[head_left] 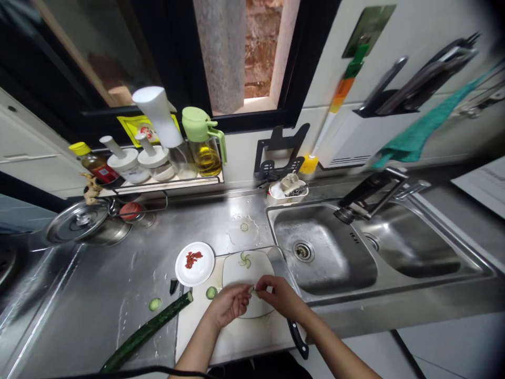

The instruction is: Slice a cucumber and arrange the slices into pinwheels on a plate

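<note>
Over a white square plate point(232, 271), my left hand point(229, 305) and my right hand point(278, 295) meet, fingertips pinched on a small pale piece of cucumber point(251, 290). Fingers partly hide that piece. Near the plate's far edge, several thin cucumber slivers point(245, 259) form a pinwheel. Beneath the plate is a white cutting board point(193, 326). A knife point(296, 337) lies to the right, its black handle toward me and its blade partly behind my right hand. Left of the plate, a cucumber round point(211, 292) rests on the board.
A long cut cucumber point(148, 331) leans onto the board's left edge. Beyond it stands a round white plate point(181, 271) with chopped red bits point(193, 259). Another round point(155, 304) and a dark end piece point(173, 286) lie nearby. The double sink point(323, 247) is at right.
</note>
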Demonstrator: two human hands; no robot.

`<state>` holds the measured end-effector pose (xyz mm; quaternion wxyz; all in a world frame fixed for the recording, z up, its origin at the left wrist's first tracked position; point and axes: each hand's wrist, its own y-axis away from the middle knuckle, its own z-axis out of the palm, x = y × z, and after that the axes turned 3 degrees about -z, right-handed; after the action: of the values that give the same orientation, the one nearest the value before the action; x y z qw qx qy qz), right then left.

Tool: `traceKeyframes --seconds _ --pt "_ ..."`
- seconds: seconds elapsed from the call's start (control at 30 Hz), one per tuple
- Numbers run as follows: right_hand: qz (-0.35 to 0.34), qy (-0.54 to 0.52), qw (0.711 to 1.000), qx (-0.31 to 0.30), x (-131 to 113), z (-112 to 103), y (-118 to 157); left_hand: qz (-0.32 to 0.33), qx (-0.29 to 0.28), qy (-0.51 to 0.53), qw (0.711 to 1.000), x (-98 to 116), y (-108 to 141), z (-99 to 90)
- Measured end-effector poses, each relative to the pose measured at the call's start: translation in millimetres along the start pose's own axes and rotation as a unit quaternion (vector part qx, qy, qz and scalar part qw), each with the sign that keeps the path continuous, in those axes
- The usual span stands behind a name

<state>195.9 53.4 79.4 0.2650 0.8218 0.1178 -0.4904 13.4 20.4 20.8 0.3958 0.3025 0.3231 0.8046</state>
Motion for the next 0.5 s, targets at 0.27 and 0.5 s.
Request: traceKeyframes --seconds 0.27,0.5 --pt "0.012 -0.011 1.000 0.002 14.2 -15.6 -2.1 0.069 0.018 -0.066 0.995 3.0 -8.3 16.1" --pt "0.011 -0.006 1.000 -0.009 26.7 -19.3 -8.0 0.117 0.053 -0.155 0.979 4.6 -16.6 27.0"
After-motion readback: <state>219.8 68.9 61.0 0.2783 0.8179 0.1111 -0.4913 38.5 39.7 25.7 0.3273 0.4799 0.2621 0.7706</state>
